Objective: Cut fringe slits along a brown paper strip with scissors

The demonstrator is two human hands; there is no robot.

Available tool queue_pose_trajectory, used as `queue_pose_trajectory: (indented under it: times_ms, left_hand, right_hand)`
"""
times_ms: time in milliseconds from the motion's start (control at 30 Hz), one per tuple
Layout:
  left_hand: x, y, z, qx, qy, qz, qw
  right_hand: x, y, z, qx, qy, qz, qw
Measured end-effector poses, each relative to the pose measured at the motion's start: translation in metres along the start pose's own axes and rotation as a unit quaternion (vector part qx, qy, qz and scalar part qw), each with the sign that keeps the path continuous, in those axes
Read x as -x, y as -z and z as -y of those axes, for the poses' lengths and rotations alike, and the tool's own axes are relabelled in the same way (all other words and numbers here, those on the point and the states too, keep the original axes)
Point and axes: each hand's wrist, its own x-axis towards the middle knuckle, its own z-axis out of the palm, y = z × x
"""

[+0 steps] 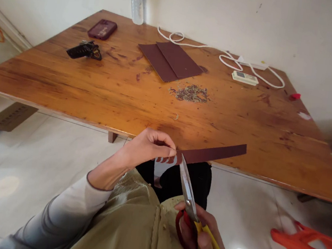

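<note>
My left hand (156, 150) pinches a narrow dark maroon strip (217, 153), which reaches out to the right over the table's front edge. Curved notches show along the strip's lower edge near my fingers. In my right hand (204, 233) is a pair of scissors (188, 187) with one red and one yellow handle. Their blades point up and away from me, with the tips at the strip just right of my left fingertips. Whether the blades are fully closed is hard to see.
On the wooden table (101, 99) lie maroon sheets (171, 61), a heap of small clippings (191, 93), keys (85, 50), a maroon case (102, 29), a white remote (245, 78) and a white cable (195, 45). A bottle (136, 1) stands behind. An orange stool (312, 248) is at right.
</note>
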Motion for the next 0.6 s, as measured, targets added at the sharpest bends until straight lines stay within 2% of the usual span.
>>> queue_pose_trajectory:
  times_ms: [133, 367, 600]
  left_hand:
    - [0.000, -0.002, 0.004, 0.010, 0.001, -0.010, 1.000]
    - [-0.001, -0.001, 0.004, -0.013, 0.012, 0.000, 1.000]
    - [-0.001, 0.003, 0.004, -0.038, 0.007, 0.015, 0.999]
  right_hand:
    - [-0.004, 0.004, -0.004, 0.017, 0.008, 0.005, 1.000]
    - [-0.007, 0.019, -0.025, 0.046, 0.029, 0.056, 0.997]
    - [-0.007, 0.021, -0.028, 0.040, 0.010, 0.020, 0.999]
